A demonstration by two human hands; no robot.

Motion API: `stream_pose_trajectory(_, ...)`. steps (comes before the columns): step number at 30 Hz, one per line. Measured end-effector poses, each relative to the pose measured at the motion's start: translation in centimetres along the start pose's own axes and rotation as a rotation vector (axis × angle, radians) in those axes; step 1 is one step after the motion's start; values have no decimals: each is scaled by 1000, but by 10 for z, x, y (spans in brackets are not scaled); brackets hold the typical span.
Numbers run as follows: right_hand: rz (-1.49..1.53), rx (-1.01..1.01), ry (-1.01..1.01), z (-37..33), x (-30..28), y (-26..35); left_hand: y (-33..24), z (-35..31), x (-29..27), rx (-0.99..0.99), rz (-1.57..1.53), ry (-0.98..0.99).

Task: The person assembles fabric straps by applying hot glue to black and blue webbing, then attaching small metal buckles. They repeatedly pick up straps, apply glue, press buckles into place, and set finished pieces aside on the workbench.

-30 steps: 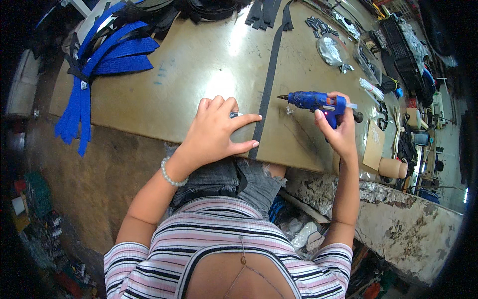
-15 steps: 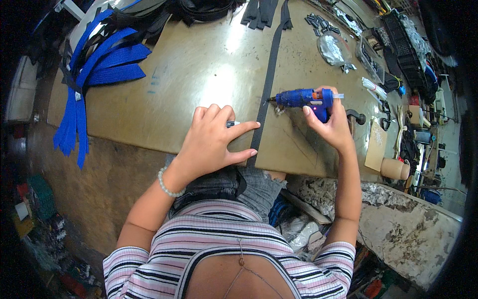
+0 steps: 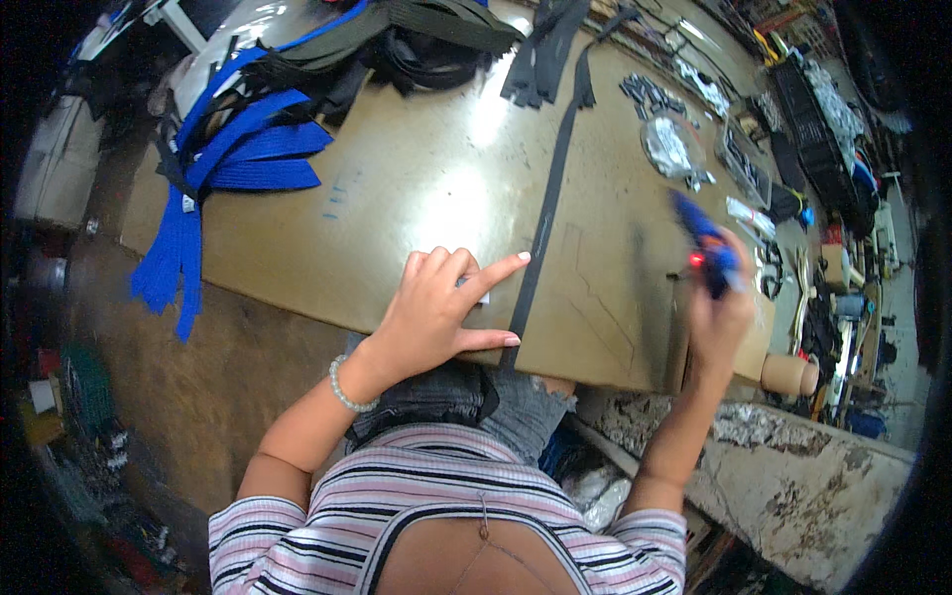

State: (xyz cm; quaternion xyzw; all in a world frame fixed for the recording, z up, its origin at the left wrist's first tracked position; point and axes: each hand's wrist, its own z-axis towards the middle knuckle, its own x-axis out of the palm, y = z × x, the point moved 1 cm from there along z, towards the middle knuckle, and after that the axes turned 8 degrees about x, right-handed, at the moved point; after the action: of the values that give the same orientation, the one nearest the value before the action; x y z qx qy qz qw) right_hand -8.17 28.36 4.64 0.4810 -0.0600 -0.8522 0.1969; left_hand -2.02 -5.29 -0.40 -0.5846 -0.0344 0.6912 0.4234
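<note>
Right hand (image 3: 721, 319), gripping the glue gun (image 3: 708, 246), has swung off the strap (image 3: 557, 190) (freeing it); half-open left hand's (image 3: 436, 302) hold: can't tell.

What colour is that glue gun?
The glue gun is mostly blue, best seen in the head view, though blurred.

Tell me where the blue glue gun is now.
In the head view, the blue glue gun is right of the black strap, in the right hand's grip.
</note>
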Motion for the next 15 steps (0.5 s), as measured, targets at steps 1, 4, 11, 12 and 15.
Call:
stream_pose_trajectory(1,-59,187,-84,-6,-10,-27,4,3,-4,-5,-97,-97)
stream_pose_trajectory(4,-41,715,-284,-33,-27,-112,29,26,-33,-86,-228,-220)
stream_pose_trajectory(11,-465,1041,173,-107,-75,-131,193,161,-154,-218,487,-288)
stream_pose_trajectory(12,-416,1079,164,-115,-84,-116,212,171,-153,-259,522,-140)
stream_pose_trajectory(15,-228,1072,78,-132,-102,-82,247,184,-144,-431,502,36)
